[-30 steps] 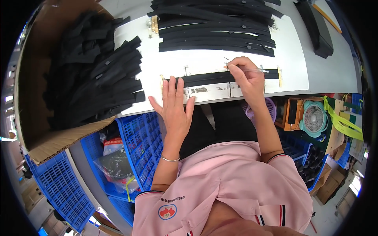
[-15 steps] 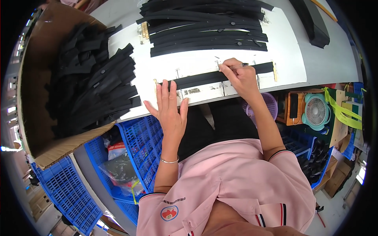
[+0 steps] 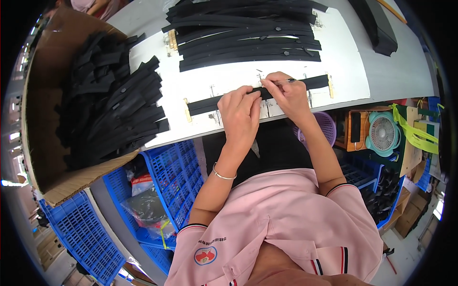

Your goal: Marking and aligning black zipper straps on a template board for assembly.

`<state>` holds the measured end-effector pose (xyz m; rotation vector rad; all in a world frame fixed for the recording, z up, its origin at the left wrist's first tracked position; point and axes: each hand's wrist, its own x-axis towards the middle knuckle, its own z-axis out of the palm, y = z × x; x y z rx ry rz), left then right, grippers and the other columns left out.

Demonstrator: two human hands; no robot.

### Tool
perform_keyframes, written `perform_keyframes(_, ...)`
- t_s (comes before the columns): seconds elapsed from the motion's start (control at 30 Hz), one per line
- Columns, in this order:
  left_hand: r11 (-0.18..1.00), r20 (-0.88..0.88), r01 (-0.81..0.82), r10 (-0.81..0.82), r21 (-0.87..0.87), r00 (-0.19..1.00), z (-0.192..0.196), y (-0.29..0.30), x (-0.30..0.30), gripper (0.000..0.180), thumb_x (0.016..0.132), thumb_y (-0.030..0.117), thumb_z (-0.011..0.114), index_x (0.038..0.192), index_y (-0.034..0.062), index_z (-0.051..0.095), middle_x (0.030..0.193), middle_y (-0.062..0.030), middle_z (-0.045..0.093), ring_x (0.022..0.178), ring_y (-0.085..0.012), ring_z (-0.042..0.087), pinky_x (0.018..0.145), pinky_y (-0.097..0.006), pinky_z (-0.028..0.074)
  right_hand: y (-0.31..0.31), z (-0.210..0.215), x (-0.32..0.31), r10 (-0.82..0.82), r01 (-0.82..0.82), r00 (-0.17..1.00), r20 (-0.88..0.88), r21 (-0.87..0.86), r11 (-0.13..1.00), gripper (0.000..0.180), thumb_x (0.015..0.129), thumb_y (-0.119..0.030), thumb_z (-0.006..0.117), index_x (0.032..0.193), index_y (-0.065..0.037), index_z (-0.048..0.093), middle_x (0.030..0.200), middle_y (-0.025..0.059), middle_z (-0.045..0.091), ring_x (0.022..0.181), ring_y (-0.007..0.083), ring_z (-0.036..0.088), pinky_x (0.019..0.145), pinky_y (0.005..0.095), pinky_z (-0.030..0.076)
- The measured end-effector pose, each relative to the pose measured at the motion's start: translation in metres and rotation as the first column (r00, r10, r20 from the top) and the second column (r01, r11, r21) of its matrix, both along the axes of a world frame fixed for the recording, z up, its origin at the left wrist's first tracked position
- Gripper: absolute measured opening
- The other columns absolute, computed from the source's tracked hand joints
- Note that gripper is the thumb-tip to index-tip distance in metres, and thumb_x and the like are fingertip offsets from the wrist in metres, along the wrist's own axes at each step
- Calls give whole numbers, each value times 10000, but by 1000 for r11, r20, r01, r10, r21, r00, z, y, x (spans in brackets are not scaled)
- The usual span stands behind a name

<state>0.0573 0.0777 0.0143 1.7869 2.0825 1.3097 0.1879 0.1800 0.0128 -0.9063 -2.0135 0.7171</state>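
A single black fabric strip (image 3: 202, 105) lies lengthwise across the marked white board (image 3: 343, 57), its ends by tan stops. My left hand (image 3: 238, 114) is at the strip's middle, its bent fingers and thumb drawn together on the strip. Just to the right, my right hand (image 3: 292, 99) grips a slim clear pen (image 3: 289, 81) above the strip. The pen's tip is hidden by my fingers. Beyond the strip, several more black strips (image 3: 248, 53) lie side by side across the board.
At left, a large cardboard box (image 3: 47, 62) lies with a heap of black strips (image 3: 114, 105) spilling out. A long black piece (image 3: 374, 28) rests at the far right. Below the table edge are blue crates (image 3: 174, 176), a purple basket (image 3: 325, 127) and a teal fan (image 3: 383, 135).
My left hand has slid right from the strip's left end to its middle, and its spread fingers have drawn together. My right hand stays nearly in place with the pen.
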Motion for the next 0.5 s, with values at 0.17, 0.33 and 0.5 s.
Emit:
perform_keyframes(0.17, 1000, -2, -10, 10, 21, 1000, -2, 2, 2, 142, 833, 39, 787, 972, 50, 761, 1087, -59, 698, 1020, -255, 620, 930, -398, 426, -1, 2, 7, 35, -77, 984, -177, -235, 969, 215, 929, -125, 747, 780, 25, 705, 783, 44, 737, 528, 181, 614, 507, 284, 458)
perform_keyframes(0.33, 1000, -3, -17, 17, 26, 1000, -2, 3, 3, 147, 830, 38, 788, 973, 57, 761, 1096, -56, 700, 1025, -255, 622, 932, -398, 427, 3, -4, 13, 124, -132, 990, -62, -152, 980, 212, 891, -127, 754, 747, 22, 709, 721, 59, 718, 497, 218, 577, 498, 314, 448)
perform_keyframes(0.5, 999, -2, -21, 21, 27, 1000, -3, 3, 3, 153, 827, 44, 789, 977, 59, 760, 1102, -52, 701, 1026, -256, 623, 931, -399, 428, 3, -1, 10, 123, -124, 992, -15, -75, 989, 213, 860, -128, 753, 702, 8, 705, 702, 66, 716, 516, 240, 599, 508, 340, 461)
